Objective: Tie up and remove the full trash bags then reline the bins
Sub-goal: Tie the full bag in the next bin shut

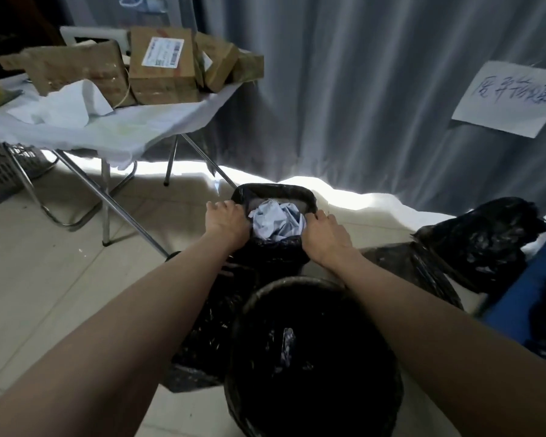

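A small bin lined with a black trash bag (284,190) stands on the floor by the curtain, filled with crumpled white paper (276,222). My left hand (226,220) grips the bag's edge at the bin's left rim. My right hand (323,233) grips the bag's edge at the right rim. Closer to me stands a larger round bin (312,357) lined with a black bag, dark inside, with a few scraps at the bottom. My fingertips are hidden behind the bag's edge.
A folding table (123,130) with a white cloth and cardboard boxes (161,67) stands at the left. A full black bag (492,241) lies at the right beside a blue object (524,294). Another black-lined bin (416,266) sits right of my arm. A grey curtain (360,89) hangs behind.
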Demonstrator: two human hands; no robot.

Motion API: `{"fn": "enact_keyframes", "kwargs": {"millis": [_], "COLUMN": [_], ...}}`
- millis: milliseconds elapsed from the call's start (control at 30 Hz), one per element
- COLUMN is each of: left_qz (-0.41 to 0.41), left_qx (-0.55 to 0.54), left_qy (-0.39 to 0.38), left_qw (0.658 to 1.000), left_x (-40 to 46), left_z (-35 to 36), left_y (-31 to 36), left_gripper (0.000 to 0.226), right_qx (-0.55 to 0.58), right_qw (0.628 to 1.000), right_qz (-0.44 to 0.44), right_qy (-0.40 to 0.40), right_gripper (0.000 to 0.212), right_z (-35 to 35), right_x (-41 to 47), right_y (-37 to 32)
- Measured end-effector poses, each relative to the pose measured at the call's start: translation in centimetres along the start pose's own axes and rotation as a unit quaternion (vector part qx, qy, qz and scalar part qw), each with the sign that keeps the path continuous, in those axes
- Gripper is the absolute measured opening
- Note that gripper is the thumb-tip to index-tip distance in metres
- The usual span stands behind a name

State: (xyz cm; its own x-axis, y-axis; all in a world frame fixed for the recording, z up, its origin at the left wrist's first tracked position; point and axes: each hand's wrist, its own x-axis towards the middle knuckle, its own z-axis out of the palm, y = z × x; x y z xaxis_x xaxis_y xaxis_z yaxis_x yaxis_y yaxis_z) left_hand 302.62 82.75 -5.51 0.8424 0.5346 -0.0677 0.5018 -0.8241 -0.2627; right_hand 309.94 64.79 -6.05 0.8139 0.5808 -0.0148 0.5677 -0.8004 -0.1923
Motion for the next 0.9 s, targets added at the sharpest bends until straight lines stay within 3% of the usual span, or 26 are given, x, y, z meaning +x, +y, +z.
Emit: {"fn": "enact_keyframes", "kwargs": {"millis": [100, 233, 333, 400, 500, 667, 900], "left_qz": [-0.029, -0.061, -0.108, -0.12, -0.111, -0.07, -0.012], "left_qx": [0.003, -0.054, -0.141, -0.189, -0.216, -0.199, -0.229], "left_qy": [-0.017, -0.036, -0.035, -0.035, -0.014, 0.053, 0.158], "left_qw": [0.999, 0.996, 0.984, 0.974, 0.97, 0.976, 0.96], "left_x": [2.4, 4.3, 5.2, 5.4, 4.9, 2.7, -4.6], "left_z": [1.9, 3.7, 4.6, 5.1, 4.5, -1.8, -14.7], "left_y": [-0.2, 0.3, 0.4, 0.2, 0.3, 0.8, 4.4], "left_gripper": [0.047, 0.039, 0.038, 0.035, 0.032, 0.024, 0.03], "right_qx": [0.043, 0.116, 0.218, 0.268, 0.26, 0.293, 0.264], "right_qw": [0.999, 0.985, 0.953, 0.935, 0.938, 0.924, 0.919], "right_qz": [0.026, 0.113, 0.21, 0.229, 0.227, 0.243, 0.246], "right_qy": [-0.008, 0.05, -0.001, -0.033, -0.024, 0.03, 0.157], "right_gripper": [0.038, 0.041, 0.033, 0.021, 0.024, 0.026, 0.03], "right_z": [2.1, 3.8, 4.7, 5.4, 5.2, 0.5, -12.3], "right_x": [2.7, 4.8, 5.8, 5.8, 5.4, 3.3, -5.6], "right_y": [-0.4, -0.2, 0.7, 1.2, 1.6, 2.3, 6.3]}}
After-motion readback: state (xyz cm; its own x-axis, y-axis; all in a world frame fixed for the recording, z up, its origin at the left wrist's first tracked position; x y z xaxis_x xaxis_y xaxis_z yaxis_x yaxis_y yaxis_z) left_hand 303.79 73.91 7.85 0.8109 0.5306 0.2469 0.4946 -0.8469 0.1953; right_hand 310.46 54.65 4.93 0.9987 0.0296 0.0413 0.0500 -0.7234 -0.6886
